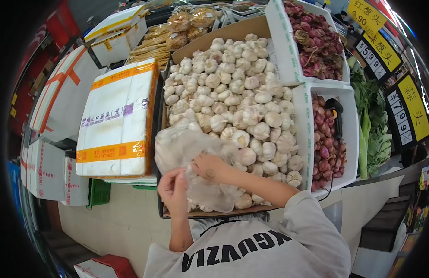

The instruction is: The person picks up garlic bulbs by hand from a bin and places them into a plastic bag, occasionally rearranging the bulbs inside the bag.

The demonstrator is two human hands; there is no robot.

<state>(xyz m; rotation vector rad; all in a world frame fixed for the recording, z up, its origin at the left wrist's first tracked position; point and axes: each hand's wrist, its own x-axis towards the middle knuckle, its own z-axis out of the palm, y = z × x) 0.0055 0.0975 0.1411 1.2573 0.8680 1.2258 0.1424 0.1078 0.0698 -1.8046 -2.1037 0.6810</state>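
Note:
A thin translucent plastic bag (177,143) lies over the near left part of the heap of garlic bulbs (233,97). Pale shapes like garlic show dimly through its upper part. At the gathered middle of the bag, my left hand (173,186) pinches the plastic between bent fingers. My right hand (209,167) is closed on the same gathered plastic, just to the right of the left hand, and its fingertips are partly hidden. Below the hands, the loose end of the bag spreads over bulbs at the bin's front edge.
Left of the garlic stands a taped white foam box (112,120). White foam boxes of red onions (316,46) and small shallots (323,143) border the right side. Leafy greens (374,125) and price signs (406,111) are farther right. Packaged goods (179,25) sit behind.

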